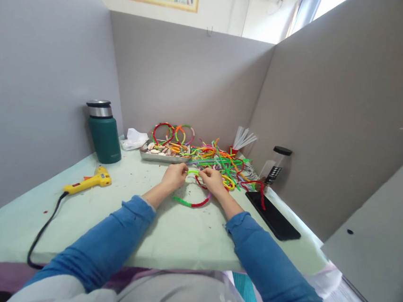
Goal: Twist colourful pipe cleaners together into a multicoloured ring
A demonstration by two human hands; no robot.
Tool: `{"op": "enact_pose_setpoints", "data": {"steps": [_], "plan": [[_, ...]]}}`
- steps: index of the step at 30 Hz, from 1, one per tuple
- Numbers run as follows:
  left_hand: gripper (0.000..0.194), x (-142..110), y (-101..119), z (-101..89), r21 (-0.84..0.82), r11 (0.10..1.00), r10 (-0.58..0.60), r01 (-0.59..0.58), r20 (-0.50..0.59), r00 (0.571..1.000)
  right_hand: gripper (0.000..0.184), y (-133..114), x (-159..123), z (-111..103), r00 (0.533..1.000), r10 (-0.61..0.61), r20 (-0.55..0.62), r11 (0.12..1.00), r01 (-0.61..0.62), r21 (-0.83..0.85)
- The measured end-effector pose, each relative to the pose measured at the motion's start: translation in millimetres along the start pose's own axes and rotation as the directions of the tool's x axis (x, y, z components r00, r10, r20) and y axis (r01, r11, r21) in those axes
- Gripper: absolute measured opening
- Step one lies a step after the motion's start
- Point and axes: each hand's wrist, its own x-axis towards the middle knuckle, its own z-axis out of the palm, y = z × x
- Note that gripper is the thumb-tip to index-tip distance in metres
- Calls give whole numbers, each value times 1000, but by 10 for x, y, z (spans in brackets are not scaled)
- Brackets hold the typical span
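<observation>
Lime-green fuzzy stem [193, 172] runs left to right, long axis nearly level, between the fingertips of the left hand [175, 176] and right hand [213, 180], which pinch it.

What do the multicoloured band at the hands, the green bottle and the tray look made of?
Multicoloured band: perhaps fuzzy fibre, judging by its soft, matte surface. Green bottle: likely coated metal, satin, with a shiny silver collar. Tray: probably bare metal, given its dull silver-grey wall.
</observation>
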Motion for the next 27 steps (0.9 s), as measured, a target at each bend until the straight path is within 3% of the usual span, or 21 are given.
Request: {"op": "enact_pose_setpoints", "data": {"steps": [9,22,27], "plan": [[23,-24,83,-94,113,994,-4,-2,53,999,25,33,7,34,1000,-12,1,1000,12,16],[30,-15,100,-23,304,948,73,-92,72,995,27,73,35,46,1000,-23,-8,999,23,-36],[24,-10,110,-42,221,975,4,-17,57,998,27,57,26,36,1000,-21,-15,998,20,-53]]}}
